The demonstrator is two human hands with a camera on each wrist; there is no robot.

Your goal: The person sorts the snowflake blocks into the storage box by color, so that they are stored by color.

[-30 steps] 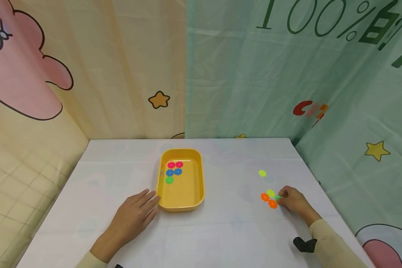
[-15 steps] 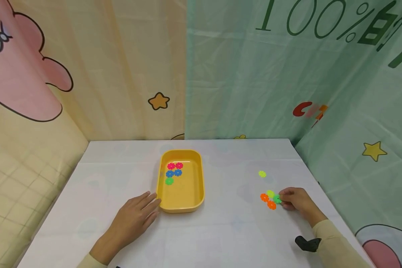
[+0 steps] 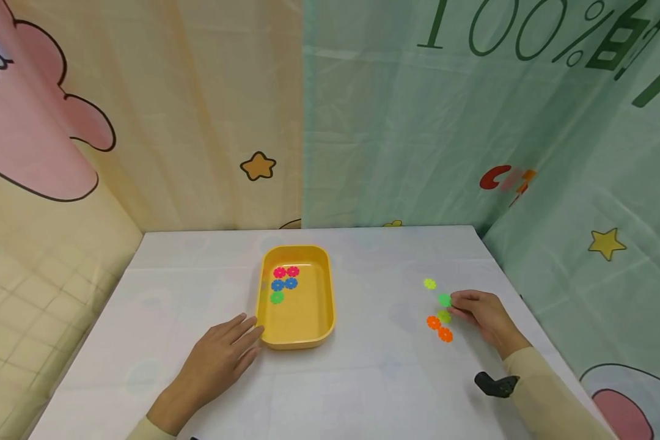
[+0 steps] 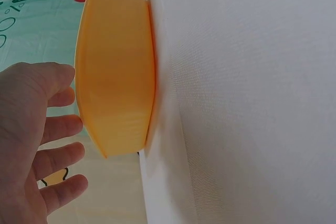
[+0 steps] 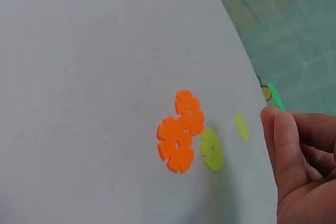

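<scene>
My right hand (image 3: 486,319) pinches a green flower-shaped disc (image 3: 444,300) between thumb and fingertips, lifted over the table; the right wrist view shows the green disc (image 5: 276,97) edge-on. Below it lie a yellow-green disc (image 3: 443,316) and two orange discs (image 5: 176,145) that overlap in that view. Another yellow-green disc (image 3: 429,284) sits farther back. My left hand (image 3: 211,363) has its fingers extended, with the fingertips at the left rim of the yellow tray (image 3: 324,305). Inside the tray are two pink discs (image 3: 286,272), two blue discs (image 3: 283,284) and one green disc (image 3: 277,297).
The tray stands left of the middle on a white-covered table (image 3: 374,379). Printed curtains (image 3: 396,122) hang behind and beside the table. A black strap-like piece (image 3: 496,385) juts from the right sleeve.
My right hand has picked the green disc up from beside the orange and yellow-green discs and moved it toward the back of the table. The left hand stays at the tray.
</scene>
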